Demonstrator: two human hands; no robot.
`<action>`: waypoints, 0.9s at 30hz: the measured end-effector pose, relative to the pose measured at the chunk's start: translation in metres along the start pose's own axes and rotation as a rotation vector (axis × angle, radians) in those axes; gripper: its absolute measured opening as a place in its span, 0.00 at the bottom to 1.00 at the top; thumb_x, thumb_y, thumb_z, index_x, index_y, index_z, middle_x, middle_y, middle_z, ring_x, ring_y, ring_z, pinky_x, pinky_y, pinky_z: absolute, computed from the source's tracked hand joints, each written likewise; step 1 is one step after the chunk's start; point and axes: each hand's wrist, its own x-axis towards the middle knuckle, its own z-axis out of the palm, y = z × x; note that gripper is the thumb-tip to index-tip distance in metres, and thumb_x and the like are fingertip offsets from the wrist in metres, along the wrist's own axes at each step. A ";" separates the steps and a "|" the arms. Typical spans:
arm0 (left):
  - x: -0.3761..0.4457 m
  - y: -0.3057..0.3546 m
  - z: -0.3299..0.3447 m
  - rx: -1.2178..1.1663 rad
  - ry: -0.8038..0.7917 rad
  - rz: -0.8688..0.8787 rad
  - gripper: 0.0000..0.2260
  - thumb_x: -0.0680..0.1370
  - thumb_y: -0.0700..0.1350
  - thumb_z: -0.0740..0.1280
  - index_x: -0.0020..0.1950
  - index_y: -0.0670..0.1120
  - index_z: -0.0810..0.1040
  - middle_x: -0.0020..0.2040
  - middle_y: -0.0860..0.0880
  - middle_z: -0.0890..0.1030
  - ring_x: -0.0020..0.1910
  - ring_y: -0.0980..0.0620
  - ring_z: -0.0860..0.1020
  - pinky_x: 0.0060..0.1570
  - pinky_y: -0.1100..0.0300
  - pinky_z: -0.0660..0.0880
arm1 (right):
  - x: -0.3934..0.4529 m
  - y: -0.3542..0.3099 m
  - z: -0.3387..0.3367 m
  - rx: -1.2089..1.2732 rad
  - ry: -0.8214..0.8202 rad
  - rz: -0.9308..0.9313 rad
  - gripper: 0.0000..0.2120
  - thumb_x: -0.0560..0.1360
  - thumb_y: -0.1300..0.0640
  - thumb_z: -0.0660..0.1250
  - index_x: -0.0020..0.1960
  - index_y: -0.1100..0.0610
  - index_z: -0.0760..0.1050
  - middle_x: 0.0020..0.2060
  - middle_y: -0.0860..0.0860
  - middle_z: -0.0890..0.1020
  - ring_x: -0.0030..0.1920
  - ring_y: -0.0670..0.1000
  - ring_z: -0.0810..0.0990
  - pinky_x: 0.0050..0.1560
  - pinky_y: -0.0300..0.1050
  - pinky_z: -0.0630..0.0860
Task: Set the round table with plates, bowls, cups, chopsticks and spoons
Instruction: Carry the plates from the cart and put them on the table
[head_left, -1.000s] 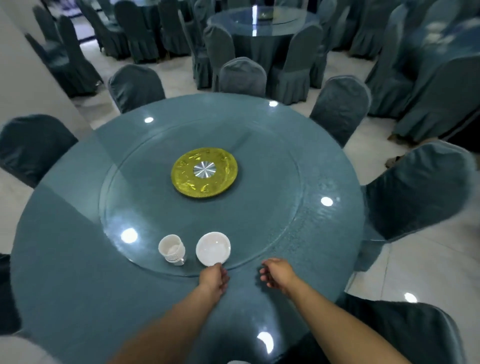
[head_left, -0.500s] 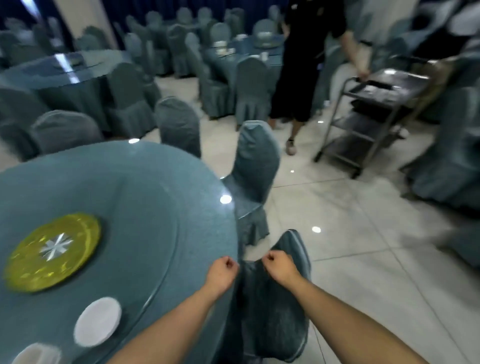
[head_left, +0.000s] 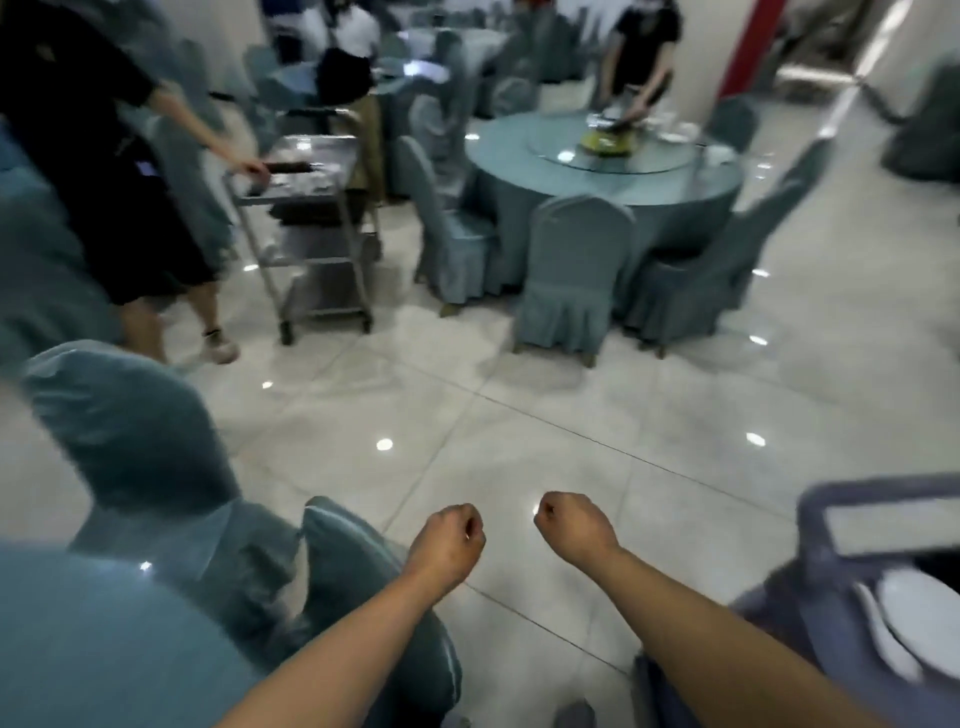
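Now the view has swung off the round surface (head_left: 78, 639) at lower left; left hand (head_left: 449, 540) and right hand (head_left: 571, 527), each grip curled empty, face the crockery cart (head_left: 883, 613) at lower right, likely fetching more

Two bare forearms in shot, no sleeves reaching as far as the frame shows. The left hand (head_left: 449, 540) wears no glove, ring or watch that can be made out, and the right hand (head_left: 574, 526) is just as plain, wrist uncovered.
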 end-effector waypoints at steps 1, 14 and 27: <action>0.005 0.010 0.008 0.027 -0.031 0.028 0.05 0.74 0.49 0.61 0.42 0.52 0.76 0.41 0.54 0.79 0.40 0.54 0.78 0.40 0.58 0.78 | -0.006 0.015 -0.006 -0.054 0.001 0.032 0.11 0.75 0.54 0.56 0.34 0.52 0.68 0.37 0.48 0.76 0.39 0.53 0.76 0.39 0.43 0.72; 0.028 0.213 0.128 0.319 -0.518 0.431 0.08 0.77 0.45 0.57 0.46 0.50 0.76 0.49 0.51 0.80 0.47 0.50 0.78 0.44 0.57 0.77 | -0.101 0.232 -0.087 -0.033 0.123 0.560 0.03 0.79 0.57 0.57 0.47 0.56 0.67 0.39 0.53 0.75 0.41 0.55 0.74 0.37 0.45 0.67; 0.019 0.391 0.280 0.429 -0.666 0.702 0.08 0.78 0.44 0.58 0.40 0.48 0.73 0.37 0.51 0.77 0.35 0.54 0.74 0.38 0.57 0.73 | -0.175 0.430 -0.121 0.053 0.242 0.767 0.12 0.79 0.53 0.56 0.58 0.55 0.73 0.56 0.54 0.79 0.53 0.57 0.78 0.43 0.44 0.70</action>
